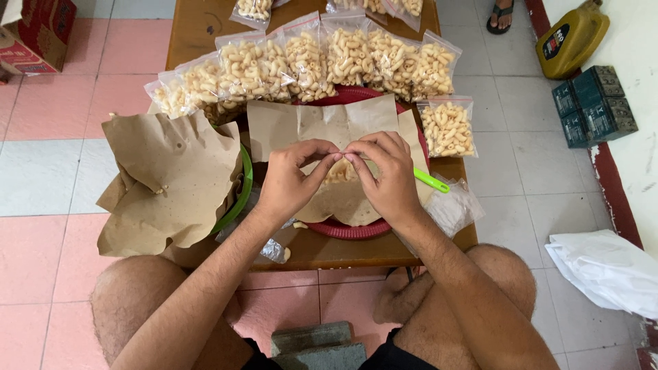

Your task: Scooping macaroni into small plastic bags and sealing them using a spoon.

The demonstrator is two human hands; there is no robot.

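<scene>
Pinching from both sides, the left hand (288,179) and the right hand (387,175) meet fingertip to fingertip at the top of a small clear bag of macaroni snacks (340,171), which hangs just below the fingers, over the middle of a brown paper sheet (322,123). Each hand has thumb and forefinger pressed together on the bag's mouth, the other fingers curled in; neither is spread. The bag lies between the two hands, equally near to both, its filled body pointing down toward the person and its gathered mouth up at the fingertips. Most of it is hidden by the fingers, so how it is closed cannot be told.

From the same head view, the paper sheet covers a red round tray (353,229) on a wooden bench (199,27). A green-handled tool (432,181) pokes out to the right of the right hand, touching or just beside it. Beyond the hands, a row of filled bags (308,65) lies across the far side of the bench, with one more filled bag (447,127) apart at the right. To the left, crumpled brown paper (168,181) sits over a green-rimmed bowl (236,199). Empty clear bags (452,209) lie near the right edge. On the tiled floor to the right are a yellow jug (572,38), dark boxes (593,103) and a white cloth (606,267).
</scene>
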